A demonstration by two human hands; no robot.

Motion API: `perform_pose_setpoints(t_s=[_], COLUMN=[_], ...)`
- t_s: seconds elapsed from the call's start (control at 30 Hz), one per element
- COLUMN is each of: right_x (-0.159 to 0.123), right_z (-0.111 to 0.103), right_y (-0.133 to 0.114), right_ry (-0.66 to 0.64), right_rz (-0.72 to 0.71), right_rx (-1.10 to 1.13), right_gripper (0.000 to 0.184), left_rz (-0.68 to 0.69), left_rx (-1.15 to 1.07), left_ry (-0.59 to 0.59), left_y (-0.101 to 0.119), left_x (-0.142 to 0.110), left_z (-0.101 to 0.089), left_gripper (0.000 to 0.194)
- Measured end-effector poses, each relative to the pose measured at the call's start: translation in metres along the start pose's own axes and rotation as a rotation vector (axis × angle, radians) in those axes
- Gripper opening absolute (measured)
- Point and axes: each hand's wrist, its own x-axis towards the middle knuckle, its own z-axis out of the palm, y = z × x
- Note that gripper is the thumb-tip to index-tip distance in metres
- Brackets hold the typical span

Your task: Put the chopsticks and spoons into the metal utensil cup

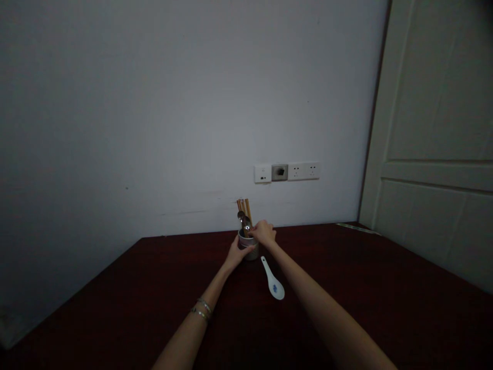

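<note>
A grey cup (pixel 252 254) stands upright on the dark red bench (pixel 154 288), near the middle of the far edge and about midway between the two far corners. The left hand (pixel 234 255) is curled around its left side, with the thumb lying across the front below the rim. The right hand (pixel 264 233) is at the right of the rim, its fingers bent in toward the opening; I cannot tell whether they are pinching anything there.

Several light brown chopsticks (pixel 248 206) rise from the cup, leaning slightly toward the far left corner. In front of them are two shiny metal spoons (pixel 247 223), bowls up.

A white spoon (pixel 270 278) with a blue mark in its bowl lies just beside the cup, between the two forearms. Its handle points to the far edge and its bowl toward the near side of the bench. Bracelets (pixel 202 309) circle the left wrist.

Beyond the far edge is a pale wall (pixel 192 103) with a row of socket plates (pixel 303 170). A pale panelled door (pixel 435 103) stands along the right edge.
</note>
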Motion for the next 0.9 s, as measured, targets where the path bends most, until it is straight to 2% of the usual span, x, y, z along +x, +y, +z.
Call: perform_pose_setpoints(t_s=[0.27, 0.9], right_x=[0.003, 0.002], right_z=[0.0001, 0.0017], right_y=[-0.0034, -0.0065], right_ry=[0.003, -0.001], right_rz=[-0.016, -0.008], right_rx=[-0.073, -0.048], right_gripper=[0.04, 0.036], left_rz=[-0.002, 0.014], left_rx=[-0.009, -0.008], left_ry=[-0.005, 0.007], left_y=[0.0024, -0.0022], left_x=[-0.001, 0.0015], left_z=[0.0003, 0.0001], left_gripper=[0.054, 0.059])
